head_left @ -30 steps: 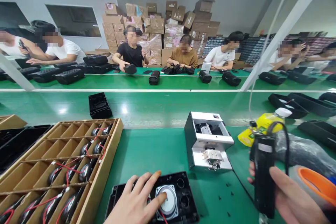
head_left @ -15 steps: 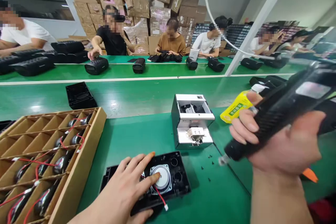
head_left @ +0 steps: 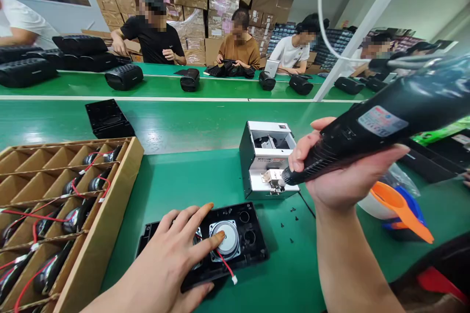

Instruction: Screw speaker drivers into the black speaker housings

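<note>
My left hand spans a black speaker housing lying on the green table, one fingertip on the round speaker set in it. Its thumb is at the housing's near side. A red wire with a white plug trails from that speaker; a second speaker is mostly hidden under my fingers. My right hand is wrapped round a black electric screwdriver, tilted down to the left. Its tip is at the metal outlet of a white screw feeder; whether it touches cannot be told.
A divided cardboard box of wired speakers stands at left. Loose screws lie beside the feeder. An orange scoop is at right. An empty black shell sits beyond the box. Several people sit across the green belt.
My right hand has swung the screwdriver left, its tip now at the feeder's outlet. My left hand stays on the housing. Across the belt, a person's hand has left a black speaker.
</note>
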{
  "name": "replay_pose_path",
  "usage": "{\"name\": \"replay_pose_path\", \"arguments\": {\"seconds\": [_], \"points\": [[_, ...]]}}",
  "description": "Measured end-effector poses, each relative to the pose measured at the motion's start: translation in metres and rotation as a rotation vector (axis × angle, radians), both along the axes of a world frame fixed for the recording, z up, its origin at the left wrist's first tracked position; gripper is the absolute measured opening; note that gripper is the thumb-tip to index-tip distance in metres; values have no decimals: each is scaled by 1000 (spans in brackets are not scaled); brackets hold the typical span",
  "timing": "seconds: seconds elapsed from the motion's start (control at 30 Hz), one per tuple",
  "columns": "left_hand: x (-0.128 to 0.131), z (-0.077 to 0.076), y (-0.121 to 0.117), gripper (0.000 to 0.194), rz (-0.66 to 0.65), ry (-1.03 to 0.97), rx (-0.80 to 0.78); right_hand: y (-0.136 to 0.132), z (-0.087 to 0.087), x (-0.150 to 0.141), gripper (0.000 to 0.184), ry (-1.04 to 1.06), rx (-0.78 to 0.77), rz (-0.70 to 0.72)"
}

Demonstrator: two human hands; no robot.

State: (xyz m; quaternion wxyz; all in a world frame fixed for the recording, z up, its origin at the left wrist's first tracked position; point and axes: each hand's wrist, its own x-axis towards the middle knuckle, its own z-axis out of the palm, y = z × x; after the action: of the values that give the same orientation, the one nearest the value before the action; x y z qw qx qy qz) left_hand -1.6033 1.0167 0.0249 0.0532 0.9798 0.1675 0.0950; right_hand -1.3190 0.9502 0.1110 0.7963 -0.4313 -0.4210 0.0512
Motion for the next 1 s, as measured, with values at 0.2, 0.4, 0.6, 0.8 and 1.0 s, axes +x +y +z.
{"name": "replay_pose_path", "arguments": {"seconds": [0.2,0.4,0.6,0.8,1.0], "points": [[-1,-2,-1,75,3,0,-23,-4,-8,-1,76,36,-39,45],[-1,-1,0,75,3,4,-25,-22,0,2,68,-21,-53,91],[0,1,0,73,-1,-2,-44,-17,7,-1,64,-4,-2,66],[0,3,0,74,-13,-1,-62,-6,-5,-2,68,22,-51,30],[1,2,0,74,-14,7,-86,-24,-4,-5,64,42,-87,133]]}}
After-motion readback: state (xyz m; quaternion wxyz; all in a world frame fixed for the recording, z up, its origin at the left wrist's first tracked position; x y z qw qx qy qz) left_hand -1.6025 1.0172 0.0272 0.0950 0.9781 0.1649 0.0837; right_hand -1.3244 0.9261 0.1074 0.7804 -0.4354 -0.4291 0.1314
